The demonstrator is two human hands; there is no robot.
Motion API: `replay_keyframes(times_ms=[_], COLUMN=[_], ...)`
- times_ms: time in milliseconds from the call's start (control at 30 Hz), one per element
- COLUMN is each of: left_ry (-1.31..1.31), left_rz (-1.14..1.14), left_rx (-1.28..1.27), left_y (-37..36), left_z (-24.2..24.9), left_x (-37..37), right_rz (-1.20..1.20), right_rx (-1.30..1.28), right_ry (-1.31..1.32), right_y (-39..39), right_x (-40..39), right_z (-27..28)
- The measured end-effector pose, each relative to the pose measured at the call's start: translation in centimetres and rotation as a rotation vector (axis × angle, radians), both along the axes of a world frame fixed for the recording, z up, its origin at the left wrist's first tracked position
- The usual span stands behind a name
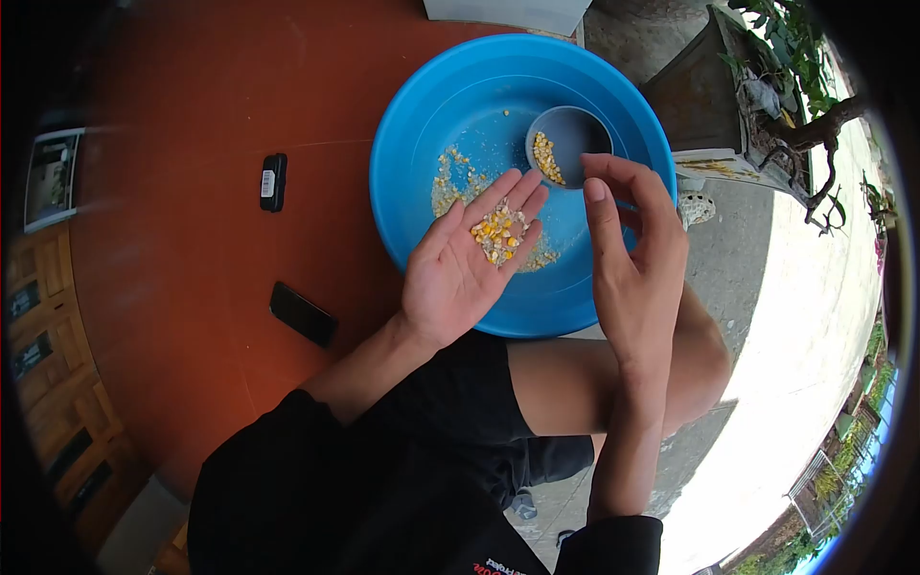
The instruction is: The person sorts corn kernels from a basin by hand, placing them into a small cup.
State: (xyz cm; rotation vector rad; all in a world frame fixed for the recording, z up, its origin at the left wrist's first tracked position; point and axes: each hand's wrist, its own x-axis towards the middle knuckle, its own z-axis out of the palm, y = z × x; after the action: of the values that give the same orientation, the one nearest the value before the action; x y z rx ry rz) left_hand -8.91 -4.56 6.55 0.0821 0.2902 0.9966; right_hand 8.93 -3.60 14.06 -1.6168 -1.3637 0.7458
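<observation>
My left hand (450, 278) is held palm up over the near left side of a blue plastic basin (391, 196), its fingers stretched out. A small heap of corn kernels (499, 233), yellow and whitish, lies on its fingers and upper palm. My right hand (640, 254) hovers above the right part of the basin, thumb and index finger curved with a gap between them. I see nothing between those fingertips. Just beyond them a small grey bowl (581, 134) sits inside the basin, with yellow kernels along its left side. More kernels and pale bits (447, 189) are scattered on the basin floor.
On the red-brown floor to the left lie a small black device with a white label (273, 182) and a black phone (303, 313). A large planter (704, 91) with a gnarled plant stands at the upper right. A white box (508, 11) is beyond the basin.
</observation>
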Motion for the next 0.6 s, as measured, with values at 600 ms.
replay_keyframes(times_ms=[600], left_ry=[0.565], left_rz=[0.210], left_rx=[0.652], left_y=[-0.9], left_z=[3.9], left_x=[2.2], right_rz=[-0.378], right_rx=[0.104], right_ry=[1.510], right_y=[-4.4], right_x=[-9.0], right_z=[-3.0])
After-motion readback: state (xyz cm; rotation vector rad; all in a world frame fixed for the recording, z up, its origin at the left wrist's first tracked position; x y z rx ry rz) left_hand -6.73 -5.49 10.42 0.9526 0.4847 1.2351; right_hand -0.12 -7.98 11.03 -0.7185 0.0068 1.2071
